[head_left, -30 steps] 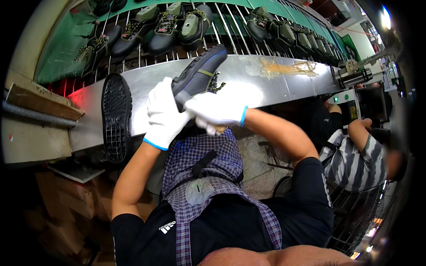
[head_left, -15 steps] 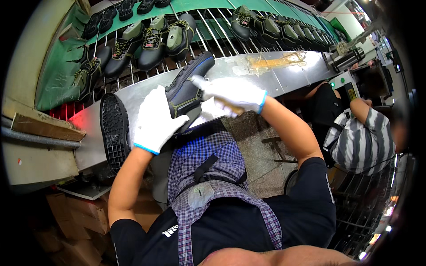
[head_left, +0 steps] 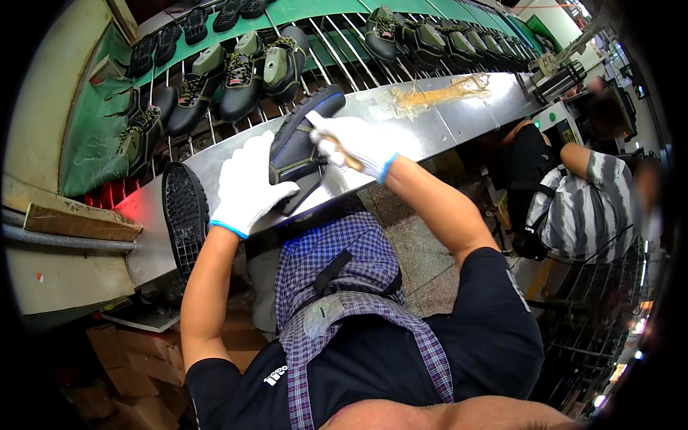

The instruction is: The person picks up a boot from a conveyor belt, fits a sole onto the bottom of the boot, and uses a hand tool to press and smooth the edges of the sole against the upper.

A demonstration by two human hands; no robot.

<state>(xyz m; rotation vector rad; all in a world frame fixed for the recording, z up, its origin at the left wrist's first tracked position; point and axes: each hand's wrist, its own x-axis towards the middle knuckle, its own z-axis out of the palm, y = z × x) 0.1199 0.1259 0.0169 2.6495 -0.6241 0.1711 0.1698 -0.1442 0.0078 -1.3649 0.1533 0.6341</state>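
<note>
A black safety shoe (head_left: 294, 152) with yellow stitching and a blue line along its sole lies tilted over the metal ledge (head_left: 437, 118). My left hand (head_left: 249, 186), in a white glove, holds it from the left, the thumb across its near end. My right hand (head_left: 352, 143), also gloved, is closed round a wooden-handled brush (head_left: 348, 159) at the shoe's right side. The brush's far end is blurred, and my fingers cover part of the handle. To the left of my left hand lies another black shoe with its treaded sole (head_left: 185, 218) showing.
Behind the ledge, a rack of metal rods (head_left: 333, 54) carries several black shoes (head_left: 240, 86) with greenish inserts. Loose black soles (head_left: 195, 27) lie on a green surface farther back. A co-worker in a striped shirt (head_left: 584, 208) sits at the right. Cardboard boxes (head_left: 147, 358) are at lower left.
My right hand has moved slightly left and up along the shoe, with the brush turned in its grip. My left hand stays on the shoe, almost unmoved.
</note>
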